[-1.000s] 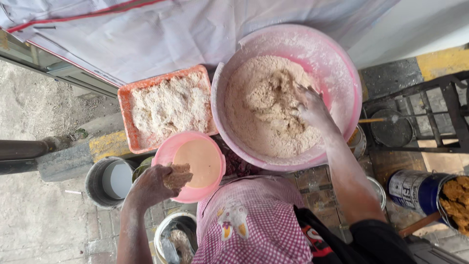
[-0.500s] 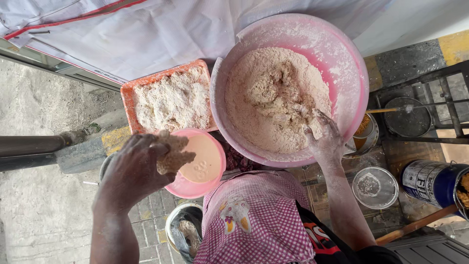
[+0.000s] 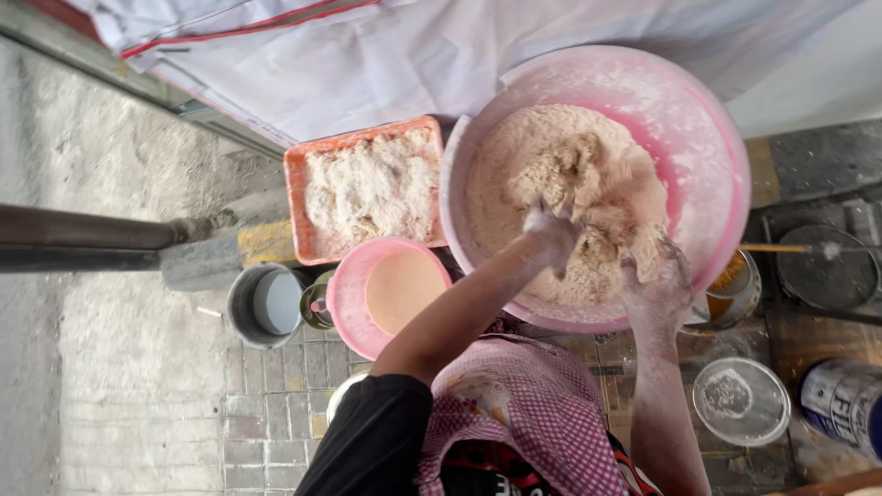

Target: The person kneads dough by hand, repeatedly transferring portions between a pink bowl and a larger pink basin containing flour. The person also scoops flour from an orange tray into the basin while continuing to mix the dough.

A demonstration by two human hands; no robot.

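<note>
single head view, looking straight down from above the person, close over the big bowl (image 3: 726, 138) and paved ground (image 3: 276, 404).

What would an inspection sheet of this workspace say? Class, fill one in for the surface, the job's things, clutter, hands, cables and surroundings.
Surface: paved brick ground, dusty.
Job's things: large pink basin holding floury crumb mix; small pink bowl of pale batter; orange tray of coated pieces.
Clutter: metal tin, clear round lid, blue can, dark pan.
Hands: left hand and right hand both in the mix, floured; fingers partly buried.
Cables: nothing seen.
Surroundings: white sheet above, grey pipe at left, checked apron below.
</note>
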